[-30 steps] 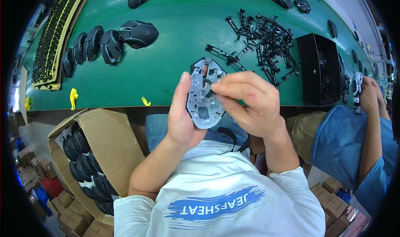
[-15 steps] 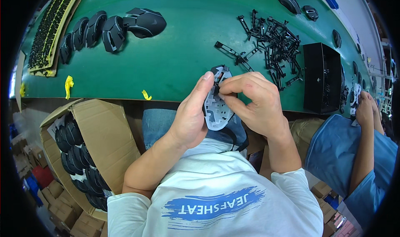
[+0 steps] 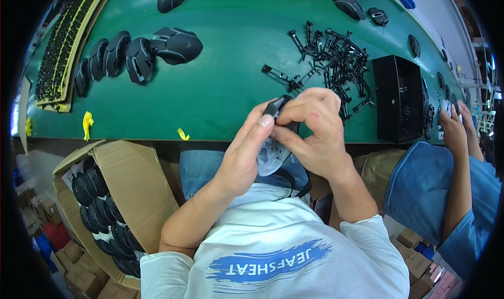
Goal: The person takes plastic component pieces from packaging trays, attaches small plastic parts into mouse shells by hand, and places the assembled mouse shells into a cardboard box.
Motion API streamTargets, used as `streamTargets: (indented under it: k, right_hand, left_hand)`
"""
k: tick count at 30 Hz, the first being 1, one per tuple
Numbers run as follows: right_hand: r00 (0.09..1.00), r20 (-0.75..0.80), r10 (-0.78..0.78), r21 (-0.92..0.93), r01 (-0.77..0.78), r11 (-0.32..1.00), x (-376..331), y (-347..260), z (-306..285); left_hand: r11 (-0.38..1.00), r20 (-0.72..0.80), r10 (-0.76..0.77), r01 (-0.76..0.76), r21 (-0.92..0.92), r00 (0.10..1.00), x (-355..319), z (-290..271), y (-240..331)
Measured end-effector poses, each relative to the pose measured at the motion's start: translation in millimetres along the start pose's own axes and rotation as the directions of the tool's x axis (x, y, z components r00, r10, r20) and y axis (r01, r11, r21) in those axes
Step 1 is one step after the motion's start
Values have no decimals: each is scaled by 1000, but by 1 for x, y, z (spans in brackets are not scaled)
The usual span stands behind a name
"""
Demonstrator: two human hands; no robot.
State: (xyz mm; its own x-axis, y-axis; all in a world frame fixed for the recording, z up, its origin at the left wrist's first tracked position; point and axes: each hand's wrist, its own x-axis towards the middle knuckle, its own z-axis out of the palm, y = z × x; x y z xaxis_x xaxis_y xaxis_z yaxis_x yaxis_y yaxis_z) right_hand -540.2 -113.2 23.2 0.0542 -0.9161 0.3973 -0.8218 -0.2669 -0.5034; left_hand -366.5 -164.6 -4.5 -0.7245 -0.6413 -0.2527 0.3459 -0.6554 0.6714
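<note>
- Mouse shell, black outside and pale inside, is up in the person's two hands, by the near edge of the green table. It is tilted.
- Left hand wraps around the left side of the shell and is clamped on it. Its thumb lies near the black end.
- Right hand is at the right side of the shell. Its thumb and first finger bend in close to each other. I cannot tell if they pinch a small part, because the hand hides that spot.
- Thin black frames lie in a messy heap past the right hand.
- Black box stands to the right of the heap, with small dark parts inside.
- Black mice sit in a bunch on the left of the table.
- Yellow scrap lies near the table's front edge.
- Brown carton below is full of dark shells.
- Another person's hand is far to the right, at a white part.
</note>
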Motion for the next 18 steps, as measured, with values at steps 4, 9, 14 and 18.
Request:
streamTargets:
  k: [4, 9, 14, 18]
  right_hand:
    - [930, -102, 352, 551, -242, 799, -9, 0, 9]
    - [912, 256, 320, 831, -377, 410, -10, -5, 6]
    - [899, 229, 374, 829, -381, 410, -9, -16, 6]
    - [884, 242, 400, 820, -407, 403, -11, -24, 7]
  left_hand:
    - [995, 152, -25, 9, 101, 988, -8, 0, 12]
    - [960, 270, 39, -111, 258, 962, -12, 2, 22]
    - [938, 255, 65, -146, 314, 965, -13, 2, 21]
    - [934, 152, 57, -107, 340, 987, -16, 5, 20]
